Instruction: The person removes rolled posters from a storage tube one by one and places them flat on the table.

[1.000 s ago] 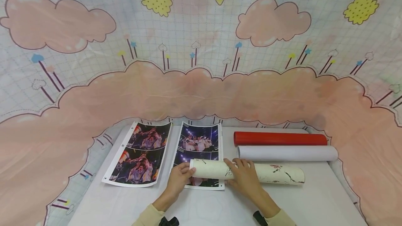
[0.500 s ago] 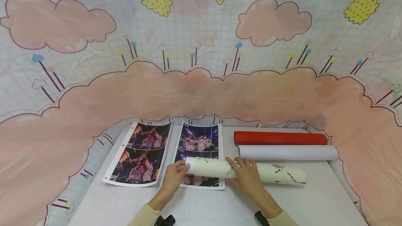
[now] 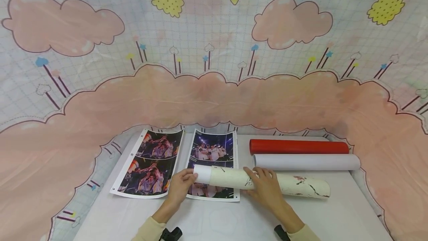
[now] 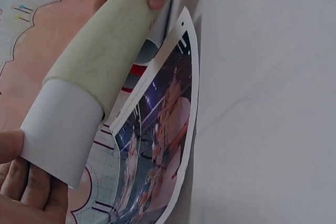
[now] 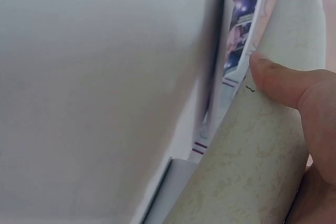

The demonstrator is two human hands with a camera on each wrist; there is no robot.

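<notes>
A cream paper roll point(image 3: 230, 177) with a printed branch-and-blossom pattern is held lengthwise above the table. From its left end sticks a narrower white roll point(image 3: 202, 174), its inner part hidden in the cream one. My left hand point(image 3: 179, 186) pinches the white roll's outer end; in the left wrist view the thumb lies on the outside, the other fingers at its open end. With thumb and fingers round it, my right hand point(image 3: 266, 190) grips the cream roll near its middle. The right wrist view shows that thumb point(image 5: 281, 80) along the cream surface.
A red roll point(image 3: 299, 146) and a larger white roll point(image 3: 305, 162) lie at the table's back right. Two printed photo sheets lie at the left: one sheet point(image 3: 148, 164) in full view, the other sheet point(image 3: 214, 148) partly covered by the held rolls. A patterned cloth point(image 3: 214, 99) hangs behind.
My left hand has moved left, and more of the white roll now shows outside the cream roll. The cream roll has shifted slightly right with my right hand.
</notes>
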